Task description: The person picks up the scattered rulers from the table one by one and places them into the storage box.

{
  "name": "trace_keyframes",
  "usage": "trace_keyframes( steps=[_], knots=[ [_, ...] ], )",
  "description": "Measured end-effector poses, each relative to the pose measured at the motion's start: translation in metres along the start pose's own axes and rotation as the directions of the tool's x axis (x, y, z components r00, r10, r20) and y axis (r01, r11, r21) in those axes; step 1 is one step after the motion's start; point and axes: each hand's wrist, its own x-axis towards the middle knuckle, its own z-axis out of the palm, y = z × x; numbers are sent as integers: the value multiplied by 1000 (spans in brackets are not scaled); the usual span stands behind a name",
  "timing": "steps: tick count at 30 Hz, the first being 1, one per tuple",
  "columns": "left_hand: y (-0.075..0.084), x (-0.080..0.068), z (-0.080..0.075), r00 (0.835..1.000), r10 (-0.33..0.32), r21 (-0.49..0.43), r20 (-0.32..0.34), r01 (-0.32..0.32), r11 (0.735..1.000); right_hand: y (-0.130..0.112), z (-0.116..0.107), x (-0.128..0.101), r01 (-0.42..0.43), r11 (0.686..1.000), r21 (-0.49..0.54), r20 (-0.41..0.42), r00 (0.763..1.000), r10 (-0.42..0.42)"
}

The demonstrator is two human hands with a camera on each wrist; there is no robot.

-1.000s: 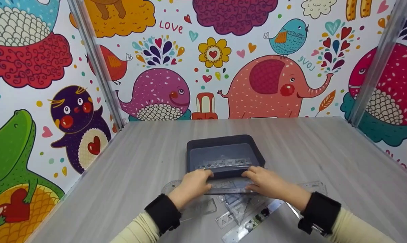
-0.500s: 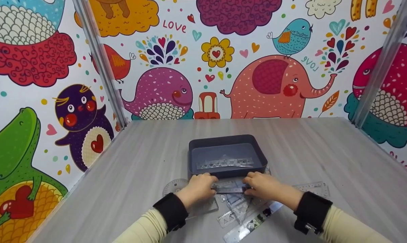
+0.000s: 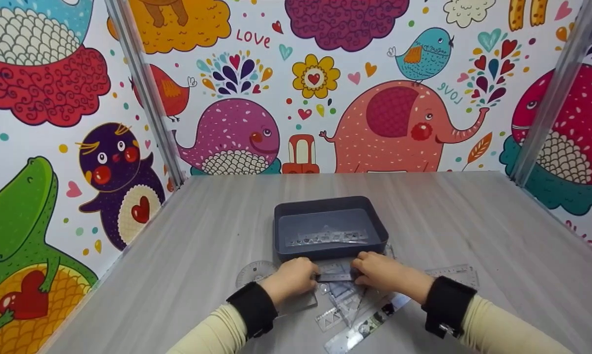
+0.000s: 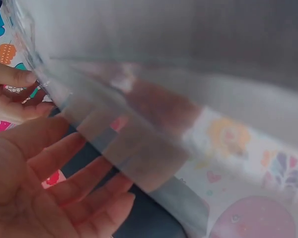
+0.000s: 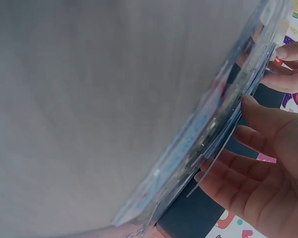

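Left hand (image 3: 296, 278) and right hand (image 3: 381, 273) on 1 clear ruler (image 3: 336, 272), apparently pinching its ends, just before dark tray (image 3: 325, 250).

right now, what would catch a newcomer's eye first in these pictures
Likely the bright cartoon wallpaper around the grey table, with its pink elephant and purple whale. Next, mid-table, the dark tray with a clear ruler lying inside. Just in front of it, the left hand and right hand meet over a pile of clear rulers, holding one see-through ruler between them.
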Motion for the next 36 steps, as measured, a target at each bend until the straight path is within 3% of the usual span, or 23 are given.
trace_keyframes(
  steps=[14,26,36],
  knots=[
    [1,3,0,1000,-1,5,5,1,1000,4,-2,-2,53,999,-5,-42,998,-54],
    [-4,2,1,1000,-22,-60,6,22,998,-1,-7,-3,99,993,-57,12,995,-99],
    [-5,3,-1,1000,0,-71,-11,0,997,-1,-14,-5,115,993,-40,-3,993,-115]
  ],
)
